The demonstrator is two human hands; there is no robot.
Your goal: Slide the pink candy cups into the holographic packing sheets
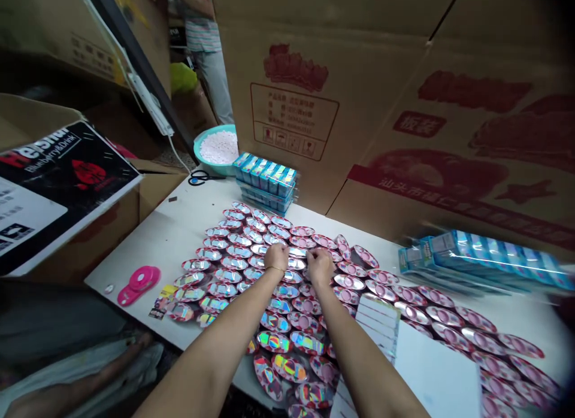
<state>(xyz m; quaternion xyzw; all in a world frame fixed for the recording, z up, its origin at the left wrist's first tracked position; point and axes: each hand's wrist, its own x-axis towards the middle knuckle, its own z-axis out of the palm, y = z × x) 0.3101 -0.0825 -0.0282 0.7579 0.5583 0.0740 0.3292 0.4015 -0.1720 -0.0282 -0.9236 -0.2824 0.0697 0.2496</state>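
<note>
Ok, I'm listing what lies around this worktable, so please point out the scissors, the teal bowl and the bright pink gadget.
Scissors (207, 177): head view, where handles meet blades.
Teal bowl (216, 167): head view, front wall.
Bright pink gadget (140, 282): head view, middle of its body.

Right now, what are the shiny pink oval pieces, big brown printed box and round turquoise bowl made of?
Shiny pink oval pieces: glossy, perhaps plastic or metal; bright glints leave it open. Big brown printed box: matte cardboard, from its dull panels and seams. Round turquoise bowl: probably plastic, smooth and evenly coloured.
</note>
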